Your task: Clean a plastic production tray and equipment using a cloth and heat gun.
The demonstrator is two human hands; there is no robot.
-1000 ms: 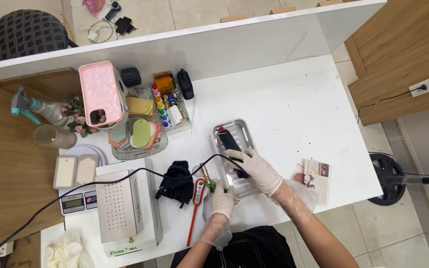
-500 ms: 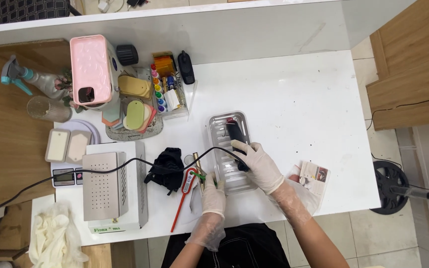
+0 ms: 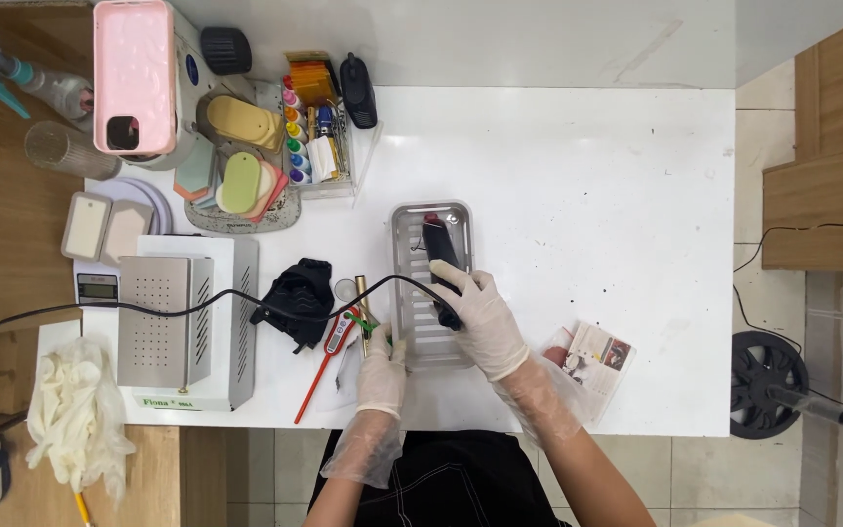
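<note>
Centre of frame: right hand (image 3: 485, 317) still clasps black corded tool (image 3: 439, 256) over metal tray (image 3: 404, 293); left hand (image 3: 381, 363), now lower, pinches small green-marked item, identity unclear. Work ongoing.

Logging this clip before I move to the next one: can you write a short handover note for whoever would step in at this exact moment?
Right hand: gloved, gripping a black corded tool over the metal tray.
Left hand: gloved, resting at the tray's left edge, beside the thin gold tool and red thermometer.
The tool's black cable runs left across the white machine.
Done: tool is in hand above the tray.
Left: cannot tell from this view what the tool tip touches.
</note>
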